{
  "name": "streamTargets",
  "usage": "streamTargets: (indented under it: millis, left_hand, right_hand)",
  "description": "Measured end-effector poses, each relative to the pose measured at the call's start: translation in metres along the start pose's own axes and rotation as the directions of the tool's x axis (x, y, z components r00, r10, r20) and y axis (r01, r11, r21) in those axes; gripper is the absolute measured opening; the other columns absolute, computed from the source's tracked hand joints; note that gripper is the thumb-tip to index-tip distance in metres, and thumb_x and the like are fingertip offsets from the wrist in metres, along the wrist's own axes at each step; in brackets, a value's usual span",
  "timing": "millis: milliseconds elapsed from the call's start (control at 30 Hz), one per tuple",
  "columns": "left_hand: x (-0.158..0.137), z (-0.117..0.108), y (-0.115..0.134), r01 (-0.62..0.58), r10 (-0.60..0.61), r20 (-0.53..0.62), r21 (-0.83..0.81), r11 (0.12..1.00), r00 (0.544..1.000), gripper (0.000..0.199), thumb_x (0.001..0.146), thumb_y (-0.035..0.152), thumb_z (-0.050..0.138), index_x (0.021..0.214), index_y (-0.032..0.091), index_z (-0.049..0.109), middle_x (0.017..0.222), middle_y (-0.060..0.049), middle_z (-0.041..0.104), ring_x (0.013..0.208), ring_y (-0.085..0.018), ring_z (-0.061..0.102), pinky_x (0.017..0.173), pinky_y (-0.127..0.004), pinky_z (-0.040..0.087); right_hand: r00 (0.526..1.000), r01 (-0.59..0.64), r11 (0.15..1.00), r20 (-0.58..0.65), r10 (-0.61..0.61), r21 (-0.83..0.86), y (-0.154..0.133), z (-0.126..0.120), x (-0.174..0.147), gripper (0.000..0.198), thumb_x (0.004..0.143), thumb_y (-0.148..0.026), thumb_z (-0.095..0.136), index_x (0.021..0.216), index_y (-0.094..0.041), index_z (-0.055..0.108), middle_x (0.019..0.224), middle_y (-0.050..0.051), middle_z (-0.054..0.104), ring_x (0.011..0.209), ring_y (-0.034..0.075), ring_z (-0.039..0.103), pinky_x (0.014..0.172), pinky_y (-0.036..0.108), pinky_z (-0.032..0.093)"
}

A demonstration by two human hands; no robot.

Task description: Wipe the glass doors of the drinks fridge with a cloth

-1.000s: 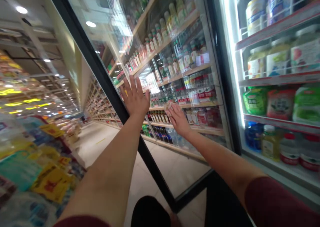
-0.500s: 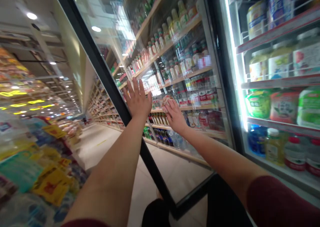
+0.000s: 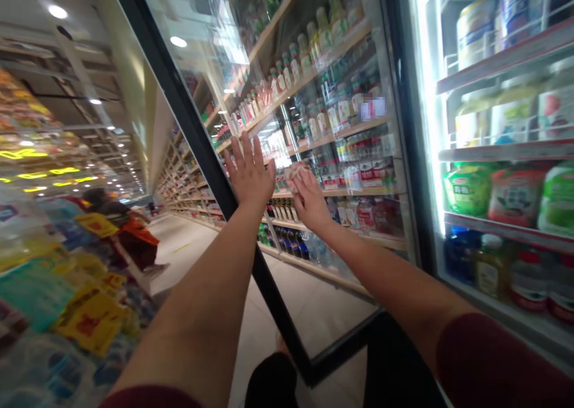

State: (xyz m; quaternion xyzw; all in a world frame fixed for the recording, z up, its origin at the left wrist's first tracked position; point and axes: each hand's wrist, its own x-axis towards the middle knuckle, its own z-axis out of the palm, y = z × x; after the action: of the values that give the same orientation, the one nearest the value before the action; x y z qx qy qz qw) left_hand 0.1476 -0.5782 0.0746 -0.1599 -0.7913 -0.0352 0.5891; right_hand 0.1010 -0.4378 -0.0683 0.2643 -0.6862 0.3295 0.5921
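Note:
A glass door point(image 3: 323, 306) with a black frame point(image 3: 192, 121) stands swung open in front of me. Flat against the glass near that frame lies my left hand point(image 3: 251, 177), its fingers spread and holding nothing. To the right of it, my right hand point(image 3: 311, 201) presses a crumpled, pale patterned cloth point(image 3: 296, 174) to the pane. Part of the cloth is hidden under the fingers. Shelves of bottles show in and through the glass behind both hands.
On the right, a lit cooler point(image 3: 506, 151) holds bottles, cans and pouches on several shelves. A display of bagged goods with yellow tags point(image 3: 92, 324) stands at the left. Beyond it, a person in dark and orange clothing point(image 3: 139, 234) is in the aisle point(image 3: 183, 246).
My right hand has shifted slightly left with the cloth across the glass. My left hand stays flat on the pane. A person has come into view at the left.

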Motion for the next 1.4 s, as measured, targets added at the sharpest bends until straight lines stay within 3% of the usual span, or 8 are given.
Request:
streamTargets:
  millis: [200,400,633,833,900,1067,1267,1400]
  left_hand:
    - [0.001,0.001,0.0,-0.023,0.023,-0.007,-0.007,1.0,1.0,0.075,0.107,0.038,0.047,0.174,0.013,0.025,0.181,-0.011,0.01,0.169,-0.034,-0.001,0.138,-0.056,-0.006]
    - [0.002,0.005,-0.007,-0.044,0.041,-0.035,-0.085,0.995,0.999,0.075,0.107,0.042,0.045,0.174,0.012,0.026,0.181,-0.009,0.008,0.169,-0.032,-0.004,0.138,-0.055,-0.009]
    - [0.002,0.006,-0.006,-0.056,0.05,-0.052,-0.105,0.993,0.997,0.076,0.106,0.039,0.046,0.174,0.013,0.026,0.181,-0.01,0.008,0.169,-0.032,-0.005,0.138,-0.057,-0.009]
    - [0.001,0.006,-0.008,-0.063,0.055,-0.058,-0.141,0.988,0.997,0.075,0.106,0.04,0.047,0.173,0.014,0.026,0.182,-0.006,0.006,0.169,-0.03,-0.006,0.138,-0.055,-0.01]
    - [0.001,0.005,-0.007,-0.074,0.066,-0.062,-0.151,0.986,0.996,0.073,0.109,0.04,0.044,0.173,0.013,0.024,0.182,-0.005,0.003,0.169,-0.031,-0.006,0.138,-0.056,-0.01]
    - [0.001,0.004,-0.005,-0.095,0.083,-0.083,-0.164,0.982,0.993,0.072,0.11,0.04,0.042,0.173,0.011,0.023,0.182,-0.006,0.001,0.168,-0.033,-0.006,0.137,-0.061,-0.01]
    - [0.002,0.008,-0.008,-0.076,0.067,-0.073,-0.121,0.99,0.995,0.075,0.106,0.045,0.039,0.172,0.01,0.028,0.181,-0.008,0.008,0.169,-0.032,-0.005,0.137,-0.054,-0.011]
    - [0.003,0.007,-0.005,-0.041,0.033,-0.068,-0.125,0.991,0.997,0.075,0.105,0.042,0.045,0.172,0.012,0.029,0.181,-0.011,0.012,0.169,-0.031,-0.003,0.138,-0.056,-0.007]
  right_hand:
    - [0.98,0.13,0.992,0.153,-0.127,-0.008,0.002,-0.007,-0.054,0.047,0.112,-0.03,0.045,0.157,-0.022,0.058,0.169,0.01,0.047,0.17,0.025,0.022,0.138,0.056,0.033]
    - [0.999,0.006,0.998,0.048,-0.003,-0.065,0.005,-0.002,0.005,0.049,0.111,-0.027,0.041,0.157,-0.017,0.056,0.174,0.01,0.038,0.171,0.025,0.015,0.142,0.056,0.022]
    - [0.983,0.12,0.986,0.157,-0.101,-0.118,0.011,-0.01,-0.059,0.047,0.112,-0.027,0.041,0.154,-0.017,0.06,0.168,0.012,0.048,0.169,0.025,0.022,0.137,0.053,0.034]
    - [0.995,-0.088,0.985,0.027,0.093,-0.147,0.012,-0.009,0.015,0.053,0.112,-0.029,0.039,0.161,-0.011,0.052,0.176,0.012,0.033,0.171,0.027,0.014,0.143,0.054,0.021]
    - [0.995,-0.088,0.986,0.031,0.093,-0.143,0.013,-0.01,0.01,0.052,0.112,-0.028,0.04,0.16,-0.013,0.053,0.176,0.011,0.034,0.171,0.027,0.014,0.142,0.054,0.022]
    - [0.99,0.015,0.99,0.139,0.005,-0.142,0.012,-0.014,-0.043,0.048,0.11,-0.025,0.044,0.154,-0.016,0.059,0.17,0.011,0.044,0.17,0.025,0.02,0.139,0.052,0.032]
    - [0.995,-0.059,0.989,0.076,0.07,-0.137,0.001,-0.007,0.012,0.052,0.11,-0.025,0.042,0.159,-0.014,0.053,0.175,0.011,0.036,0.171,0.026,0.017,0.142,0.054,0.024]
    - [0.993,-0.038,0.992,0.104,0.051,-0.123,-0.007,-0.004,-0.01,0.051,0.11,-0.025,0.042,0.158,-0.013,0.055,0.175,0.013,0.036,0.171,0.027,0.017,0.141,0.054,0.027]
